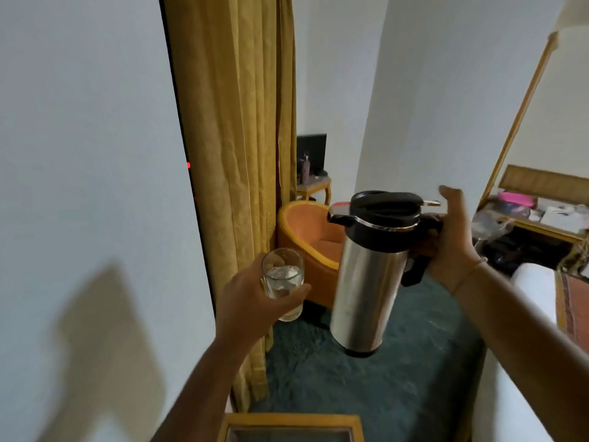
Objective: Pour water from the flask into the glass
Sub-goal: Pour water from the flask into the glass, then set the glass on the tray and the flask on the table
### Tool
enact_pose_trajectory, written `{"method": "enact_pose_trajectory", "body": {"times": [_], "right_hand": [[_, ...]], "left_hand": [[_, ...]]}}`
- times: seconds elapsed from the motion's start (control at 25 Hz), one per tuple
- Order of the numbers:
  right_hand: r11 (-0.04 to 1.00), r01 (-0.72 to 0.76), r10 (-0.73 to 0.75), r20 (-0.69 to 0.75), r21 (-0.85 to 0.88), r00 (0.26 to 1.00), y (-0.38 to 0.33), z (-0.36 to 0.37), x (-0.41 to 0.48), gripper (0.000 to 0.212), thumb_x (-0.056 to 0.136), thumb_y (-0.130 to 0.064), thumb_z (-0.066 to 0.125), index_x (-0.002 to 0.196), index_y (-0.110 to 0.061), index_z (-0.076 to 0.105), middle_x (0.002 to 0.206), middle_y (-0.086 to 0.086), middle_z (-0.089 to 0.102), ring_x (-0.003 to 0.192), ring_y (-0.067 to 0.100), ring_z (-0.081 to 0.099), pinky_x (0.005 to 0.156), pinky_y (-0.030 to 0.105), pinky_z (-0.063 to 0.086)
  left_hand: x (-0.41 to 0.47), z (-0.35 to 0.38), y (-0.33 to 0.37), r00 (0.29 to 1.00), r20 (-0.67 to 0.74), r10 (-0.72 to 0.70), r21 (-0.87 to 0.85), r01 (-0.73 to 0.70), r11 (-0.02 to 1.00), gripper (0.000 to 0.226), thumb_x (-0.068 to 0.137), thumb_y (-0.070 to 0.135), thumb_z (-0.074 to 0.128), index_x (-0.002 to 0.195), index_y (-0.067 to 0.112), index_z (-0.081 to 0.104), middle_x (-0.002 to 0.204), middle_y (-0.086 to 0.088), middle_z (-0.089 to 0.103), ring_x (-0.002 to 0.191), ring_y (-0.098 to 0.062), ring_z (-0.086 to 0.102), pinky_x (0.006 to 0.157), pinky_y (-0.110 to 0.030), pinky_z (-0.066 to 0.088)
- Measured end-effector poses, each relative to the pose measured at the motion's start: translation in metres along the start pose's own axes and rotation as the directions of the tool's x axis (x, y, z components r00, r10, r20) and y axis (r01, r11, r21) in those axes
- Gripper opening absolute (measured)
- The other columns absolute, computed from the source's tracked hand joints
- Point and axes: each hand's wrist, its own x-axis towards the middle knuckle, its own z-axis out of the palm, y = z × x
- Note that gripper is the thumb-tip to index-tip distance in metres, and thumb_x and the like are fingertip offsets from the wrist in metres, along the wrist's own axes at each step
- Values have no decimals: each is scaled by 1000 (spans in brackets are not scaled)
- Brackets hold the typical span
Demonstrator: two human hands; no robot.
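Flask (366, 282) nearly upright beside glass (283, 282) partly filled with water.

Flask handle (417, 269) mostly hidden by right hand (449, 237); table (293, 424) cut by bottom edge.

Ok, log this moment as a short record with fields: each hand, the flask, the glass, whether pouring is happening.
left hand: left hand wrapped around the glass, held in the air
right hand: right hand gripping the flask by its black handle
flask: steel flask with black lid, tilted slightly, spout pointing toward the glass side
glass: clear glass upright, partly filled with water
pouring: no stream visible; spout is above and to the right of the glass rim
below: green carpet
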Motion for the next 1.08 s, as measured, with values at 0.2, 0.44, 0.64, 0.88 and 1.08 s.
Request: {"method": "enact_pose_trajectory", "body": {"times": [0.2,0.44,0.64,0.88,1.08], "right_hand": [[994,-79,97,-257,82,961,137,-62,-7,65,98,-48,38,40,-23,51,35,-11,39,30,8,32,32,13,27],[954,-297,257,-433,-26,864,341,-139,-41,55,86,-43,39,36,-25,47,38,-13,41,35,6,36,36,14,31],[909,-418,359,-501,-5,787,505,-202,-75,45,81,-37,44,38,-29,53,41,-15,46,36,1,44,37,12,35],[887,-451,429,-528,95,733,639,-261,-107,40,83,-31,41,43,-28,48,45,-14,46,43,7,43,42,17,32],[908,-416,376,-529,46,761,680,-279,-120,39,90,-26,40,52,-30,48,51,-12,48,48,10,45,47,20,32]], "left_hand": [[-49,42,-74,986,72,-153,65,148,987,84,62,109,48,128,56,46,104,38,60,79,-1,65,65,-7,40],[-147,107,-207,884,271,-382,240,322,916,84,70,77,79,135,32,54,123,4,76,94,-16,70,76,-24,57],[-259,169,-316,739,330,-587,383,464,799,82,70,78,83,136,41,52,123,7,76,96,-14,67,80,-26,57],[-383,235,-410,589,335,-736,475,568,672,79,74,49,100,139,37,56,139,0,73,116,-26,72,91,-36,61],[-434,264,-448,538,284,-794,528,603,598,75,76,43,99,137,30,57,141,-3,71,123,-30,70,99,-47,61]]}}
